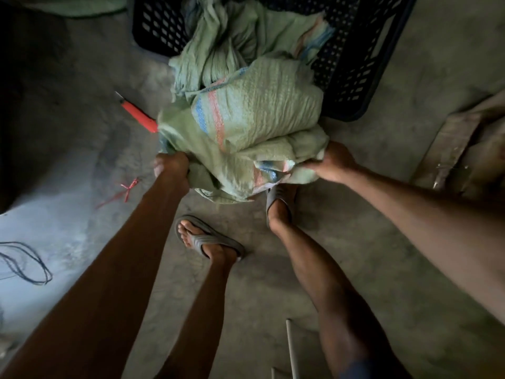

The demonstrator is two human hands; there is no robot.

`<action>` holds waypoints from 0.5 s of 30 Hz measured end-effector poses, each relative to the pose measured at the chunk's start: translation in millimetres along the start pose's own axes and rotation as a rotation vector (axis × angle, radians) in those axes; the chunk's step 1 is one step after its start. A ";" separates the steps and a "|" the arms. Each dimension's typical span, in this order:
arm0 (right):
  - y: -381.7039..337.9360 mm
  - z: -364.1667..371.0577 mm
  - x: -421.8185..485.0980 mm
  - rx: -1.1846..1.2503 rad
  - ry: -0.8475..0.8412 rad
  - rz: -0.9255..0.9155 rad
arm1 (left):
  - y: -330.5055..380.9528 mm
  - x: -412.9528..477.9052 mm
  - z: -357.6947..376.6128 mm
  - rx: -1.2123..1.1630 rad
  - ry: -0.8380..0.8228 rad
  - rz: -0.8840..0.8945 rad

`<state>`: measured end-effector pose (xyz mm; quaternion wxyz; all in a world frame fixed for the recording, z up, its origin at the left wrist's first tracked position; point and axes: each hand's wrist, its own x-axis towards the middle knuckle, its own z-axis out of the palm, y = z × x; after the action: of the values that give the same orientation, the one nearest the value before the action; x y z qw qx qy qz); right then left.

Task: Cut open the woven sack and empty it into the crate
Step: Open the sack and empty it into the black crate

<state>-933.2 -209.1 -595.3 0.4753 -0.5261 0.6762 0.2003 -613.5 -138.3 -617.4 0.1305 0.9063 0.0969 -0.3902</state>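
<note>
1. Two loose bits lay far left on the concrete floor [355, 242]: a looped dark cord [24, 265] and a scrap of red string [123, 191], both well apart from the work.
2. A red-handled utility knife [138, 116] lay on the floor just left of the sack, its near end hidden behind the fabric. Neither hand held it, so I judged the cutting finished.
3. My left hand [170, 166] was a closed fist, bunching the sack's near-left corner.
4. Between the hands sat the green woven sack [254, 119], striped blue and red, crumpled and slightly blurred. Its long axis ran straight away from me. The near end was in my grip above my sandalled right foot [281, 203], and the far end was draped over the crate's near rim. I could not tell what remained inside.
5. My right hand [332, 165] had its fingers curled into the near-right corner. Both hands sat about level, neither nearer the crate.
6. The black perforated crate [352, 64] lay beyond the sack, ahead and slightly right. With the whole sack ahead of both grips, I reckoned the tip called for lifting the near end up and forward along that axis.
7. A sheet of worn cardboard [464, 149] lay far right.
</note>
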 end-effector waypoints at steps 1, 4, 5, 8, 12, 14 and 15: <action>-3.7 -0.6 -15.1 -0.030 0.031 -0.025 | 5.5 -18.6 -11.5 0.045 -0.035 0.028; -8.1 0.5 -65.8 -0.088 0.148 -0.007 | 17.9 -60.2 -46.0 0.032 -0.125 0.079; -13.1 -6.5 -83.0 -0.113 0.198 -0.016 | 24.3 -73.5 -58.8 0.030 -0.147 0.088; -32.8 -34.0 -135.8 -0.012 0.215 -0.005 | 43.7 -117.2 -97.4 -0.001 -0.215 0.067; -47.6 -87.5 -201.9 0.016 0.250 -0.056 | 60.4 -179.2 -158.0 -0.114 -0.296 0.014; -49.2 -112.6 -233.2 0.038 0.294 -0.067 | 67.8 -209.4 -188.1 -0.165 -0.314 0.021; -47.8 -123.4 -246.5 0.062 0.309 -0.064 | 70.4 -223.2 -203.7 -0.183 -0.324 0.024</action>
<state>-944.7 -193.4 -316.2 0.3879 -0.5570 0.7299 0.0807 -606.1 -157.8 -307.9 0.2310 0.8171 0.0988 -0.5189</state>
